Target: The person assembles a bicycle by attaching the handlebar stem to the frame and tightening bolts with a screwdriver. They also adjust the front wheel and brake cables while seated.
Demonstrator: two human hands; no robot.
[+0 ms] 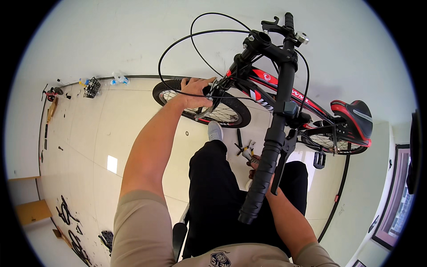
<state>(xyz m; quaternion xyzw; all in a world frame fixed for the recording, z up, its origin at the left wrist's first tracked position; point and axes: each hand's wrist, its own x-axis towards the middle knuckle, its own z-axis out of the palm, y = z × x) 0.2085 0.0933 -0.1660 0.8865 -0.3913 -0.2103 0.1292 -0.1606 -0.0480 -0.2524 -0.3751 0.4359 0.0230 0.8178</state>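
Observation:
A black and red bicycle (267, 78) stands in front of me, its handlebar grip (262, 178) reaching toward my lap. My left hand (195, 92) is closed at the top of the front wheel (235, 111), fingers and thumb around the front brake (212, 91) beside the fork. The gripped part is mostly covered by the hand. Lower down, my right hand (254, 166) is closed behind the handlebar grip, which hides part of it; what it holds cannot be made out. Just beyond that hand, yellow and black hand tools (246, 149) appear on the floor.
A small ring (187, 133) lies on the pale floor. Along the wall are a black wire basket (91, 87) and plastic bottles (119, 79). Loose bike parts (66, 211) and cardboard (52, 109) lie at the left. The saddle (353, 118) and a pedal (320, 160) are at right.

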